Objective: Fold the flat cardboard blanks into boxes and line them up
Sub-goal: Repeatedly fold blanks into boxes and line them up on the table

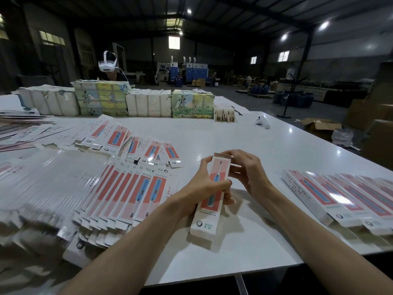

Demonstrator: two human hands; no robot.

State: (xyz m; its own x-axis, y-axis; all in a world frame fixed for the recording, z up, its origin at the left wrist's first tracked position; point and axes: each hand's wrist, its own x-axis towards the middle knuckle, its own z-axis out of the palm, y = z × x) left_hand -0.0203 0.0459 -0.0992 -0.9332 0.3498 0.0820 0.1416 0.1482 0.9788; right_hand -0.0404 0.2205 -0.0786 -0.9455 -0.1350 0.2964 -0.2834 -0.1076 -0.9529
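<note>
A long white and red toothbrush box (207,216) stands tilted over the white table (234,137), its near end resting on the surface. My left hand (202,188) grips its middle from the left. At the box's far end my right hand (248,173) pinches the open brown flaps. Flat blanks (127,188) lie fanned out in a row to the left, with more scattered blanks (136,143) behind them. Folded boxes (340,199) lie side by side in a line on the right.
Wrapped bundles of packs (148,103) stand in a row across the far side of the table, with a white controller (262,122) to their right. A person wearing a white headset (108,64) sits behind them. The table's near edge (223,273) runs just below my forearms.
</note>
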